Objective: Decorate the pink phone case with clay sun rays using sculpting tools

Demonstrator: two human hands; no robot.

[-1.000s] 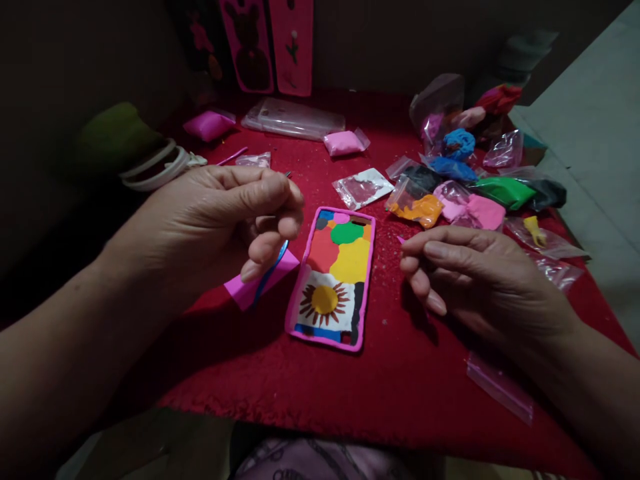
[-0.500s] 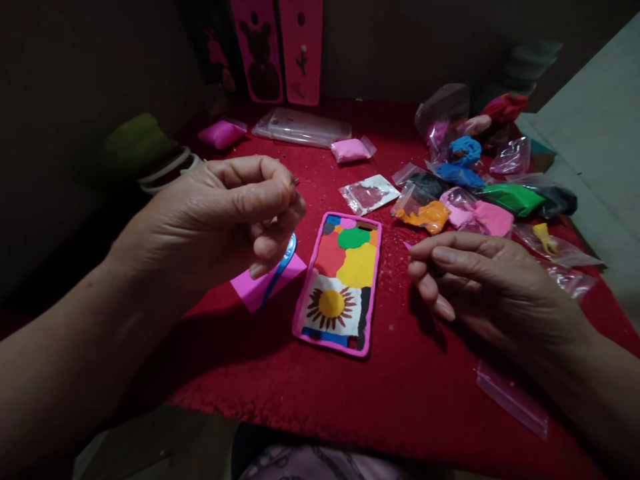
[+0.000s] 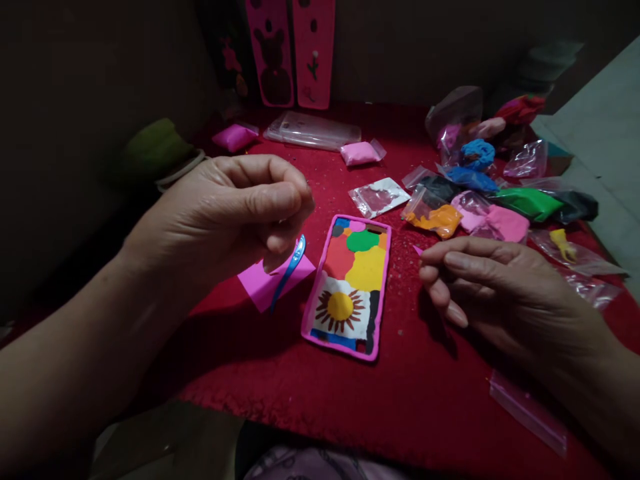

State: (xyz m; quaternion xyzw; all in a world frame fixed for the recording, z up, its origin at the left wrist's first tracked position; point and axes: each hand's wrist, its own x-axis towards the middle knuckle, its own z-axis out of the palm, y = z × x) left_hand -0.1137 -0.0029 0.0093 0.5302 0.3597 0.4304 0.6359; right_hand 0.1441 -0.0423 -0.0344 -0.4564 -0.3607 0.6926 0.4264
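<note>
pink-rimmed phone case (image 3: 367, 267) lies toward the tabletop (image 3: 415, 400)'s near edge, between and clear of your right hand (image 3: 493, 280), pinching a pink-tipped piece (image 3: 417, 250), and your left hand (image 3: 235, 207), fingertips pressed together, anything inside hidden.

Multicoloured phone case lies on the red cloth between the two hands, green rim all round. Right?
The rim is pink, not green, per the head view. The multicoloured phone case does lie on the red cloth between left hand and right hand.
</note>
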